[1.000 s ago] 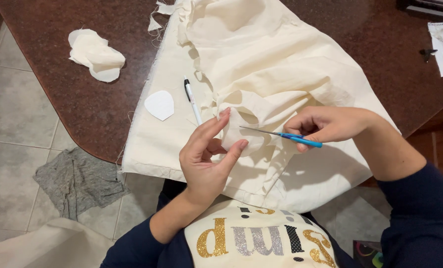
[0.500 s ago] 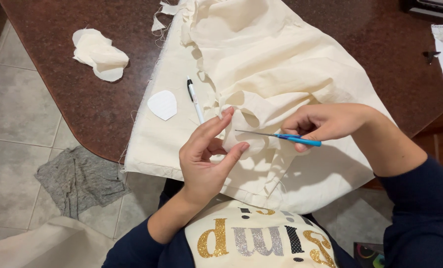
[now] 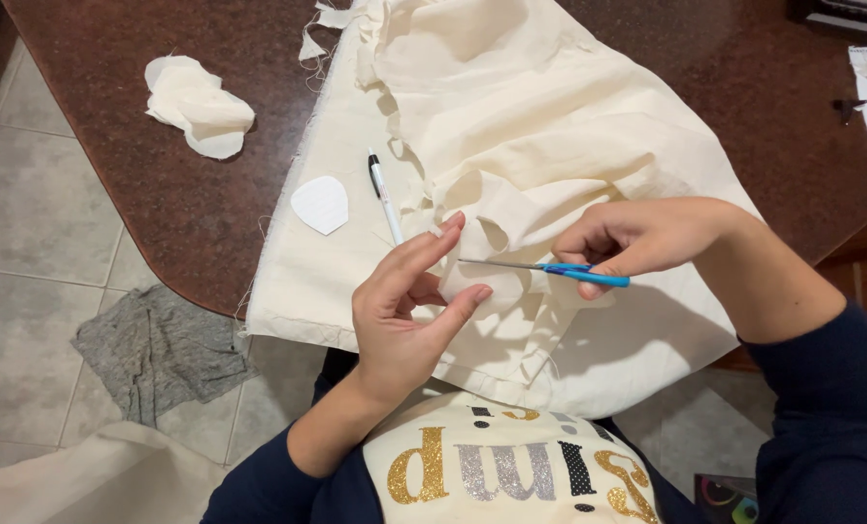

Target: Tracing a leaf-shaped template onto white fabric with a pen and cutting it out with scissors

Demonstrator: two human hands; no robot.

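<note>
While the right hand [image 3: 637, 238], mid-right of frame, grips blue-handled scissors [image 3: 550, 269] w/ blades pointing left, the left hand [image 3: 404, 311] at centre pinches a small flap of the cream fabric [image 3: 550, 126] betw. thumb and fingers, blade tips right at it. Fabric covers the brown table [image 3: 162, 194], centre to upper right. Pen [image 3: 385, 194] and white cut-out [image 3: 320, 205] lie on fabric, left of centre. Fabric scraps [image 3: 200, 105] upper left; grey rag [image 3: 157, 349] on floor, lower left.
</note>
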